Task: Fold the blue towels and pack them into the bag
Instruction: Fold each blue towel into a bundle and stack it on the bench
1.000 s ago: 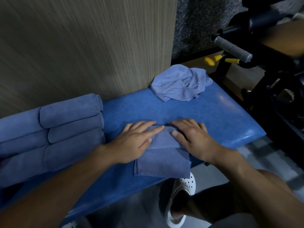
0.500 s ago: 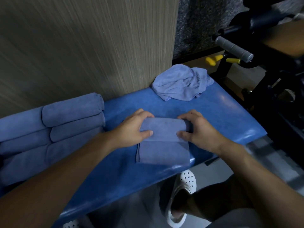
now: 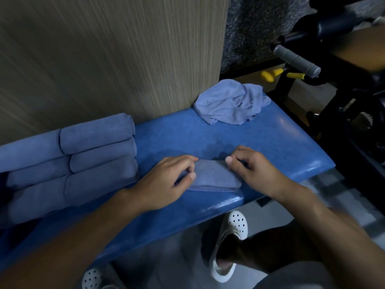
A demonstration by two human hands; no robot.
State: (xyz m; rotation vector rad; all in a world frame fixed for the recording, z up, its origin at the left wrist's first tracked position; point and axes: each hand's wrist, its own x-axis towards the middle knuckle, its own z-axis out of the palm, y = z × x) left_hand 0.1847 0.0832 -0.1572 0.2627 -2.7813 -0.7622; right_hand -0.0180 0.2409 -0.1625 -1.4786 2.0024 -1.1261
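Observation:
A small blue towel [image 3: 215, 177], folded into a short band, lies near the front edge of the blue padded bench [image 3: 260, 142]. My left hand [image 3: 166, 180] grips its left end with curled fingers and thumb. At the towel's right end my right hand [image 3: 252, 170] does the same. A crumpled, unfolded blue towel [image 3: 229, 103] sits at the bench's far side by the wall. Several rolled blue towels [image 3: 83, 155] are stacked at the left. No bag is in view.
A wood-grain wall panel [image 3: 114, 59] rises behind the bench. Black gym equipment with a grey handle [image 3: 295, 59] and yellow knobs [image 3: 270, 74] stands at the right. Below the bench edge are my leg and white perforated clogs [image 3: 231, 230].
The towel has been folded toward me from a longer rectangle into a short band. Both hands went from lying flat on it to gripping its two ends.

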